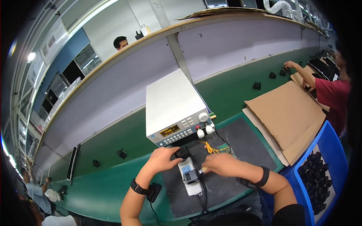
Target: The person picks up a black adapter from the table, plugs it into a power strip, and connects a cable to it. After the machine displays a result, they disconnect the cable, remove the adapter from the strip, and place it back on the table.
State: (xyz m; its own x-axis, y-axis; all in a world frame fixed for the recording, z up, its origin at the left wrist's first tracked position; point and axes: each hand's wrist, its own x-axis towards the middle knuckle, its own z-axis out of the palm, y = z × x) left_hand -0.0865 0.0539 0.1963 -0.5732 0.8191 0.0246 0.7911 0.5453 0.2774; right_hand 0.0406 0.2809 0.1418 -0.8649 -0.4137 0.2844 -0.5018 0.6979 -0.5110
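Observation:
My left hand (pixel 163 160) grips a small black adapter (pixel 183 152) at the far end of a white test fixture (pixel 189 177) on a dark grey mat (pixel 241 143). My right hand (pixel 220 165) rests beside the fixture, fingertips pinching something small next to the grey block (pixel 191 176) mounted on it. A black cable (pixel 202 192) runs from the fixture toward me. Just behind stands a white bench instrument (pixel 174 109) with a lit display, knob and buttons. Yellow wires (pixel 211 147) lie by a green circuit board (pixel 225 149).
A blue bin (pixel 333 150) of several black adapters sits at my right. Brown cardboard sheets (pixel 290 116) lie on the green conveyor bench (pixel 109 184). Black adapters (pixel 121 153) dot the belt. A person in red (pixel 332 94) works at right; another person (pixel 34 192) at far left.

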